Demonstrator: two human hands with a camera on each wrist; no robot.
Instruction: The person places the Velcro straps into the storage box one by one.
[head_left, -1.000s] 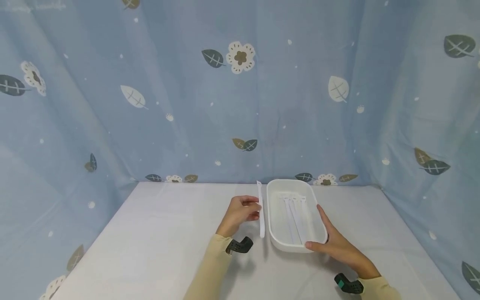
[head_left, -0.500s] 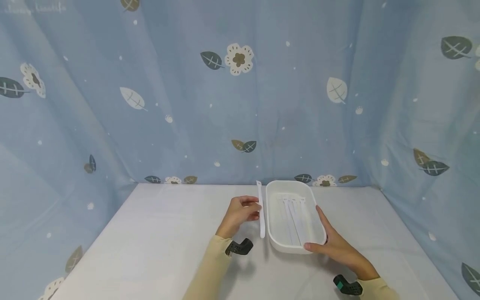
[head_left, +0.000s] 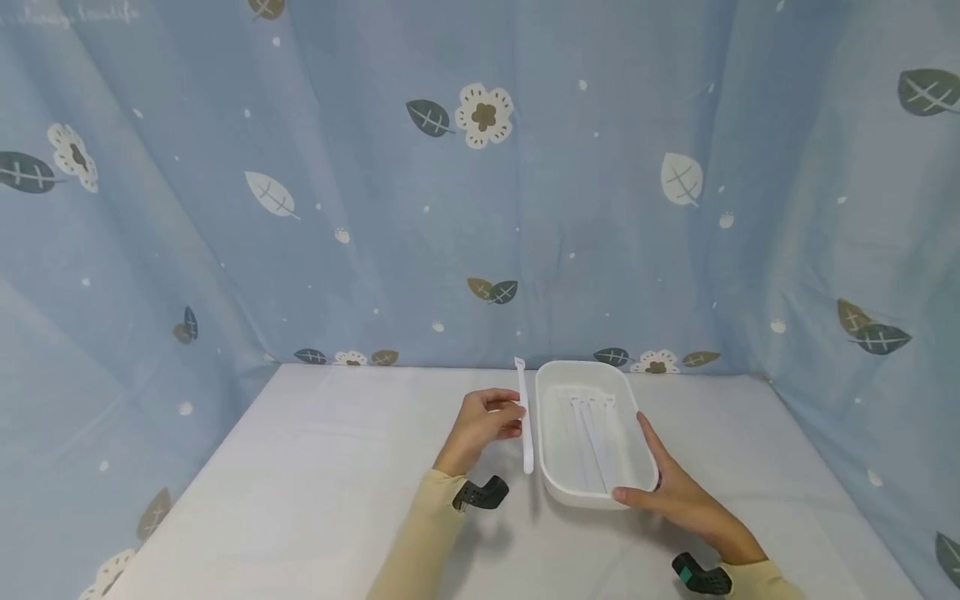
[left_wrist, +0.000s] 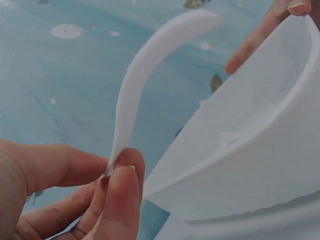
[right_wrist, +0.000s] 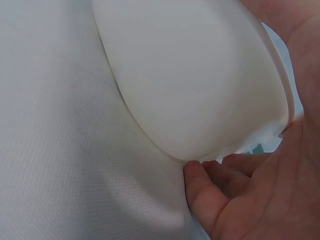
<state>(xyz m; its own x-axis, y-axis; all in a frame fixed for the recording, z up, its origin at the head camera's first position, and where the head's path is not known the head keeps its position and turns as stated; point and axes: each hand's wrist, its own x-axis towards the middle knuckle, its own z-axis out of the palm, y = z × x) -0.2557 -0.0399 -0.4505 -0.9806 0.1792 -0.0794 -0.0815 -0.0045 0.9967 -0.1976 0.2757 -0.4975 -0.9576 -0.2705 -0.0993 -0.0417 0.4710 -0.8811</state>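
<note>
Between thumb and fingers, my left hand [head_left: 483, 421] pinches a white cable strap [head_left: 524, 417] just left of the white plastic bin [head_left: 543, 442]. In the left wrist view the strap [left_wrist: 131, 95] looks flat and soft, and its free end bends over to the right. My right hand [head_left: 678, 496] grips the bin at its near right corner, thumb at the rim and fingers along the outside. Several similar white straps [head_left: 592, 433] lie lengthwise inside the bin. In the right wrist view the fingers [right_wrist: 205, 192] touch the bin's lower outer wall.
The bin sits on a white-covered table [head_left: 322, 483], toward the back edge. Behind and on both sides hangs a blue curtain [head_left: 375, 208] printed with leaves and flowers. Each wrist wears a black camera mount [head_left: 480, 493].
Both hands, the held strap and the bin keep nearly the same places. Only a slight shift of the whole head view shows.
</note>
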